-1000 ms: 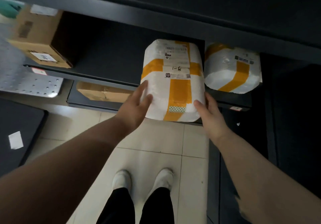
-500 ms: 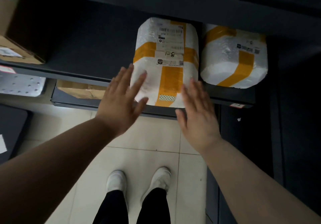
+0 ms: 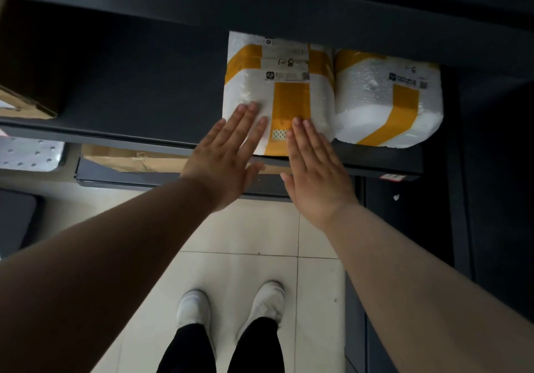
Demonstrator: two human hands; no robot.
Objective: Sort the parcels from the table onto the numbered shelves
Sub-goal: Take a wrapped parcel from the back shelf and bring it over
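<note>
Parcel: the white parcel (image 3: pixel 277 83) with yellow tape, hand-marked "8-1", lies on the dark shelf (image 3: pixel 130 89). Its right side touches a second white parcel (image 3: pixel 387 98), and its near end sits about at the shelf's front edge.
Left hand: the left hand (image 3: pixel 228 158) is flat, fingers straight and a little spread, with the tips on the parcel's near left part.
Right hand: the right hand (image 3: pixel 313 170) is flat, fingers side by side, with the tips on the yellow tape at the near end.
Grip: neither grip closes on anything; both palms are spread and nothing is pinched.
Step, as I judge it: seating the parcel fully on the shelf.
Doing it well: push with both hands evenly so it slides straight back and does not twist. Stop once the near end is clear of the edge, and leave the label facing up.
Check: the small shelf tag (image 3: pixel 394 176) seems to read the same number.
Risk: a stronger push from the left could crowd the neighbouring parcel, and the soft wrap may dent.
</note>
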